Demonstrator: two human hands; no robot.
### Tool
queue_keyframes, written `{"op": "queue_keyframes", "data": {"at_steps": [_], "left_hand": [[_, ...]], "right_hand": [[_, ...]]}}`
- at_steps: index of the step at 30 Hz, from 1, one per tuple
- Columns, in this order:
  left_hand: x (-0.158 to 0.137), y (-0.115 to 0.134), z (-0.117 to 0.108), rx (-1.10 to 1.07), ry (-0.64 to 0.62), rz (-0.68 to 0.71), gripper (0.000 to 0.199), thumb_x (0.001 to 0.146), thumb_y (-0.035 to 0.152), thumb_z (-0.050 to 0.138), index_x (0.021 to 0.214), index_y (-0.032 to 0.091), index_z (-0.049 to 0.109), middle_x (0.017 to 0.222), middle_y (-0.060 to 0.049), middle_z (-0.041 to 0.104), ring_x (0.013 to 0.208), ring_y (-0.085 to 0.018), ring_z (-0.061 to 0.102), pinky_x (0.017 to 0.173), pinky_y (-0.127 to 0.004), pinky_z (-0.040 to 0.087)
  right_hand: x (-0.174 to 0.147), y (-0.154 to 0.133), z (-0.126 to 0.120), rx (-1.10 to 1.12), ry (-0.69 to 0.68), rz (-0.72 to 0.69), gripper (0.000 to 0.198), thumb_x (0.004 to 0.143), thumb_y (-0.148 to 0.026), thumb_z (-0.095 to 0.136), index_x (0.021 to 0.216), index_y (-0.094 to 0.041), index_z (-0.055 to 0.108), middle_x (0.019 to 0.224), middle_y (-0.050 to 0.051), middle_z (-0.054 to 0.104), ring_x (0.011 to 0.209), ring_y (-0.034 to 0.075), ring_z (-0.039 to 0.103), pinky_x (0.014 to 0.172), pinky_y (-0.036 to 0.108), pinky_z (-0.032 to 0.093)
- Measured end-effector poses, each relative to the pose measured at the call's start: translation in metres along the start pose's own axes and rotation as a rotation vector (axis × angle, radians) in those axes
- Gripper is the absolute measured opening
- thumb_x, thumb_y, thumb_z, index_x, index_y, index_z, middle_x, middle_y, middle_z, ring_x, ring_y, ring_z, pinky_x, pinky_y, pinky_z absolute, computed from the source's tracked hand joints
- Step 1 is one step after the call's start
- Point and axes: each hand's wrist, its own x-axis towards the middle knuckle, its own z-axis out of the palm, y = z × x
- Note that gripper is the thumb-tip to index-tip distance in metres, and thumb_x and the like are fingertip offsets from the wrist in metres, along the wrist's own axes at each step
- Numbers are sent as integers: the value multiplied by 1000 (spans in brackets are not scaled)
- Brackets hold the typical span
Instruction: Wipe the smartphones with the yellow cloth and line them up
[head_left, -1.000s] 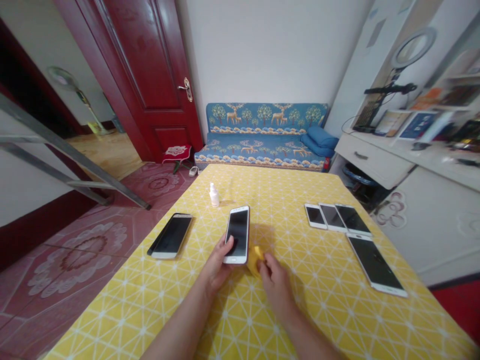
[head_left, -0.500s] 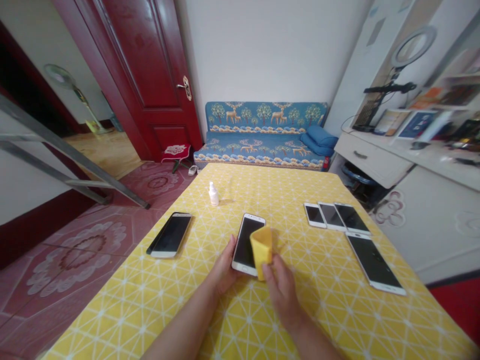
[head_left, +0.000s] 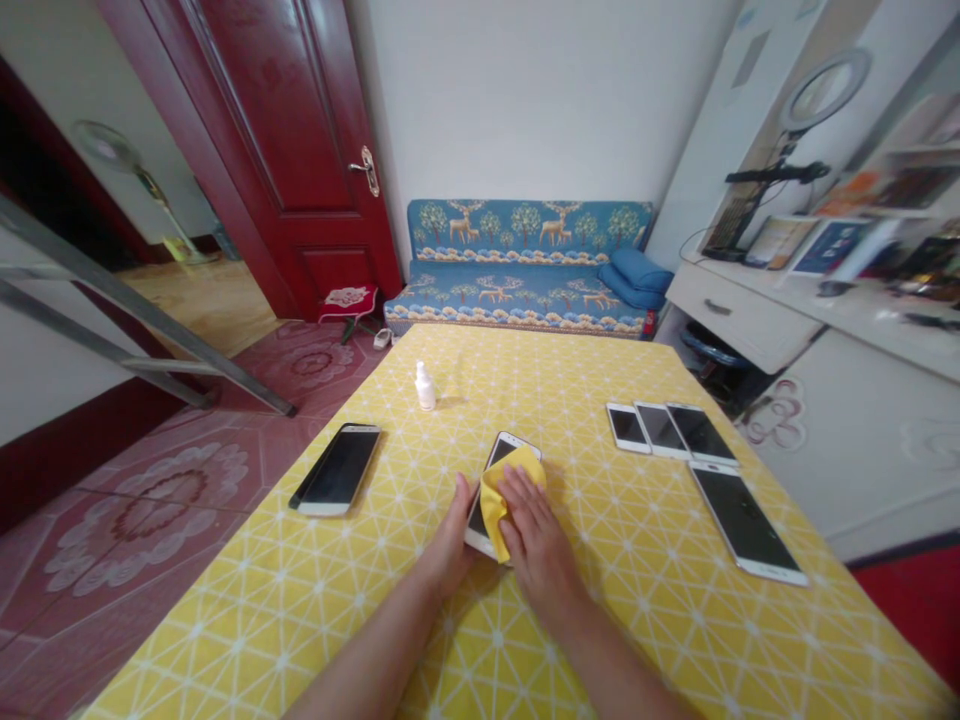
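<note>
My left hand (head_left: 453,538) clamps the phone (head_left: 477,522); my right hand (head_left: 538,535) presses the cloth (head_left: 492,502) over it, whether pinching I can't tell. The bottle (head_left: 425,389) stands upright, contents unclear.

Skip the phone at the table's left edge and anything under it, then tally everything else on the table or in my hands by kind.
Phones: 5, counting the one in the left hand
Yellow cloth: 1
White bottle: 1
Total: 7
</note>
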Motion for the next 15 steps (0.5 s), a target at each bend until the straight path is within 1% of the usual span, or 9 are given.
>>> {"op": "queue_keyframes", "data": {"at_steps": [3,5,8,10,11,13,15], "left_hand": [[2,-5,-3,85,-27,21,66,89,61,35,132,15,53,131,-13,58,127,-25,48,107,-36,34],[0,-7,-2,139,-83,23,65,89,60,34,132,16,53,133,-13,56,127,-25,48,107,-36,35],[-5,-9,3,218,-169,6,62,89,59,34,137,22,47,134,-13,56,122,-27,53,99,-39,42],[-10,-9,4,260,-193,-29,62,89,59,35,139,24,44,133,-13,56,119,-28,55,93,-40,47],[-11,-9,3,275,-197,-42,63,88,59,36,139,24,44,133,-13,56,120,-28,54,93,-40,47],[-13,-10,-2,287,-191,-50,63,88,58,39,138,21,46,135,-13,54,127,-27,48,99,-38,43],[-11,-11,-9,266,-178,-37,63,87,59,40,135,19,50,139,-11,51,135,-23,39,107,-33,34]], "right_hand": [[3,9,1,-20,49,62,54,96,-20,34,149,-21,22,154,8,27,143,24,19,114,50,28],[4,13,0,-32,76,96,57,96,-20,34,150,-21,14,156,9,20,144,24,14,114,52,26],[6,15,-4,-60,125,144,59,96,-22,33,151,-21,9,157,10,15,145,25,9,113,56,23],[7,15,-7,-80,147,164,60,96,-23,33,151,-21,8,157,10,14,145,26,8,113,58,21],[8,13,-9,-87,151,165,60,96,-24,33,151,-21,8,157,10,13,145,27,7,112,59,20],[8,8,-10,-96,134,137,60,96,-26,35,151,-22,11,158,10,10,145,29,6,112,60,18],[6,0,-11,-97,73,65,58,95,-27,37,150,-21,17,158,9,9,145,30,5,113,60,18]]}}
